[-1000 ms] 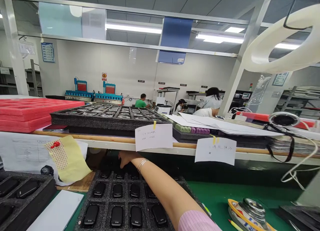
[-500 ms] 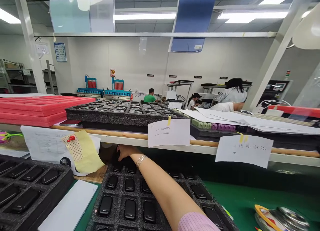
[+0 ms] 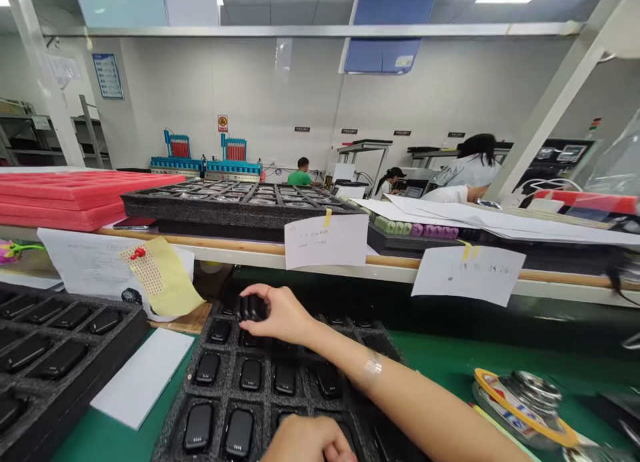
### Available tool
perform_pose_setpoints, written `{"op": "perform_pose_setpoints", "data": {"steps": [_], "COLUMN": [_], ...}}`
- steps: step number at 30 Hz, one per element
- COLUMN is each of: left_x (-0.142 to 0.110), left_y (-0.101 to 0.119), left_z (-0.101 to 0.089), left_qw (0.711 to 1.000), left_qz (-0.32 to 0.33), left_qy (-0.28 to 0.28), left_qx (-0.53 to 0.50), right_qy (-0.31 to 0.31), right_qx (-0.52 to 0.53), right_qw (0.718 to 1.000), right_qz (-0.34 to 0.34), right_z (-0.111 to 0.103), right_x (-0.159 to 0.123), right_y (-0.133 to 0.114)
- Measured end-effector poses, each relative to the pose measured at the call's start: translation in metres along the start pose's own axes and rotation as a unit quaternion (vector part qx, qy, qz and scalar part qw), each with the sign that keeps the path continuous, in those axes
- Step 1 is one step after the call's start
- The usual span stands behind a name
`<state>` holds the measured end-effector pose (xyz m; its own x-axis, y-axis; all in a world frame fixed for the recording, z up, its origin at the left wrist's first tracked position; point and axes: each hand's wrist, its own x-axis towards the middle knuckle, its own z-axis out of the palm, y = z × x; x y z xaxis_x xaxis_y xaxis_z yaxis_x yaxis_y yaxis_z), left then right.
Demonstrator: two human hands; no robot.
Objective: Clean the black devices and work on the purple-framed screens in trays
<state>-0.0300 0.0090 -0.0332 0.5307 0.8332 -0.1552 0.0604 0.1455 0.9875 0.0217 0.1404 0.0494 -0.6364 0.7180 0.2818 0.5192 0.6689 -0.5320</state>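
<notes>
R hand (image 3: 283,313) grips black device (image 3: 251,308) in narrow hold at top row of foam tray (image 3: 171,430), other devices (image 3: 250,375) seated in cells. L hand (image 3: 306,443) low at tray's near edge, grip can't tell.

A foam tray (image 3: 227,390) of devices (image 3: 250,375) lies bottom centre, a second tray (image 3: 103,342) to its left, a jar (image 3: 520,405) to its right; behind them, papers (image 3: 326,241) hang from a shelf (image 3: 240,254).

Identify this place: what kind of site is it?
Probably an electronics assembly or packing workshop: black foam trays hold rows of small black devices, on a green-matted workbench, with a co-worker beyond.
</notes>
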Motion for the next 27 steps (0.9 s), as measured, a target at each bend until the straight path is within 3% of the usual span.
{"op": "perform_pose_setpoints", "data": {"steps": [3, 6, 9, 12, 16, 27], "left_x": [-0.002, -0.013, -0.027, -0.038, -0.048, -0.062], "left_y": [0.008, 0.028, 0.05, 0.059, 0.055, 0.055], "left_z": [-0.005, -0.008, 0.0, 0.012, 0.024, 0.034], "left_qw": [0.996, 0.985, 0.96, 0.951, 0.95, 0.96], "left_qz": [-0.012, -0.006, 0.005, 0.022, 0.006, -0.019], "left_qy": [0.027, 0.056, 0.01, 0.001, 0.037, 0.026], "left_qx": [-0.08, -0.164, -0.281, -0.308, -0.31, -0.277], "right_qy": [0.031, 0.126, 0.19, 0.214, 0.188, 0.132], "right_qx": [0.048, 0.105, 0.107, 0.116, 0.178, 0.285], "right_qw": [0.998, 0.984, 0.971, 0.966, 0.964, 0.948], "right_qz": [-0.018, -0.066, -0.093, -0.083, -0.06, -0.048], "right_z": [-0.014, -0.02, -0.019, -0.017, -0.017, -0.021], "right_x": [-0.068, -0.122, -0.155, -0.171, -0.18, -0.197], "right_y": [-0.011, -0.013, -0.012, -0.014, -0.024, -0.035]}}
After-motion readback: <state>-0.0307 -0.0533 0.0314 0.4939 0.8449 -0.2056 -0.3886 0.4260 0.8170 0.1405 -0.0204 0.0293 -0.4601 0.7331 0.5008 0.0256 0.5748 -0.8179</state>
